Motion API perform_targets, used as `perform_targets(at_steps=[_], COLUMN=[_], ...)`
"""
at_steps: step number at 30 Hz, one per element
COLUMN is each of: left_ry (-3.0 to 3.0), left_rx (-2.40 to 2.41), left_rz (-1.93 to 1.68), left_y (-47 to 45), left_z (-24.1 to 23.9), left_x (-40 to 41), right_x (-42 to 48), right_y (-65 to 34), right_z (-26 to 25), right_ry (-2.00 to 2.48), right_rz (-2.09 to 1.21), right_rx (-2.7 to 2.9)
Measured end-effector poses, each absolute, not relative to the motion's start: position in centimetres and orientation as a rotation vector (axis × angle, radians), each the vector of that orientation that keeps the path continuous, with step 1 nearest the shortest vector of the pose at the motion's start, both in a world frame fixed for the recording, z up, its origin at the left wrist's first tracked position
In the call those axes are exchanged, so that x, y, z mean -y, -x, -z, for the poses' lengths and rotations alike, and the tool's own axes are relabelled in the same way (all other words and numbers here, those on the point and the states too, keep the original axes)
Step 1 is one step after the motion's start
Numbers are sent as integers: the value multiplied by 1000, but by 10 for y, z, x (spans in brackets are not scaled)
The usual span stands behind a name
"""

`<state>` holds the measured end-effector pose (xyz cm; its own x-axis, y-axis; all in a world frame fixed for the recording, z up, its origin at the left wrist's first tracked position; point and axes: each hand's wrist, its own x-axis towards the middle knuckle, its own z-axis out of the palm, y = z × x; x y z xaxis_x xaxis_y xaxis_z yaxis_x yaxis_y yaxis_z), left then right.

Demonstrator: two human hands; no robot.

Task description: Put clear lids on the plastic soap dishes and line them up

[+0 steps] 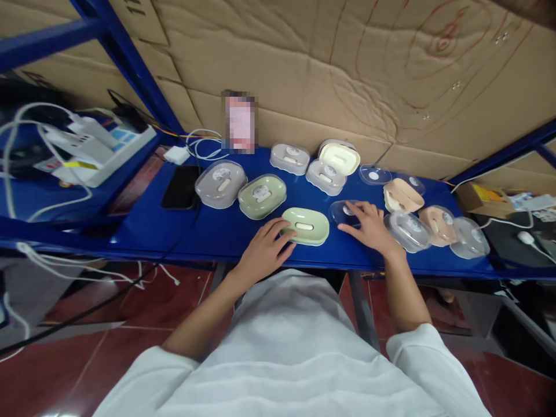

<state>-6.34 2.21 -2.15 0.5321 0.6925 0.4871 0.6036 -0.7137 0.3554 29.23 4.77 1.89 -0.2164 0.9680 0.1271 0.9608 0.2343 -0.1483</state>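
The left hand (264, 250), its fingers loosely apart, touches the left end of the green dish (306, 235) near the front edge of the blue desk (217, 234) — the right hand (372, 228), thumb and fingers spread, touches the clear lid (338, 214) just beside it.

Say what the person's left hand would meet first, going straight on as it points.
The left hand would probably meet the light green box first; they look touching or nearly so, though depth is unclear.
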Motion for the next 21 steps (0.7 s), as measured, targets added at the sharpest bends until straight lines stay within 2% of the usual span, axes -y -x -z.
perform_targets(at_steps=[4, 11, 17, 21], left_ry=[-2635, -2626, -2591, -2506], left_rx=[-1086, -1048, -1025, -1070], left_rz=[-956, -1007, -1041, -1113], left_y=[64, 66, 67, 68], left_z=[21, 23, 27, 30], left_x=[-22, -23, -22, -21], right_x=[-31, -26, -9, 4], right_y=[-314, -295, -265, -233], right_z=[-14, 9, 1, 1], right_ry=[1586, 1663, 1413, 1189], right_rz=[-342, -89, -371, -437], right_rx=[2309, 2114, 1868, 2146])
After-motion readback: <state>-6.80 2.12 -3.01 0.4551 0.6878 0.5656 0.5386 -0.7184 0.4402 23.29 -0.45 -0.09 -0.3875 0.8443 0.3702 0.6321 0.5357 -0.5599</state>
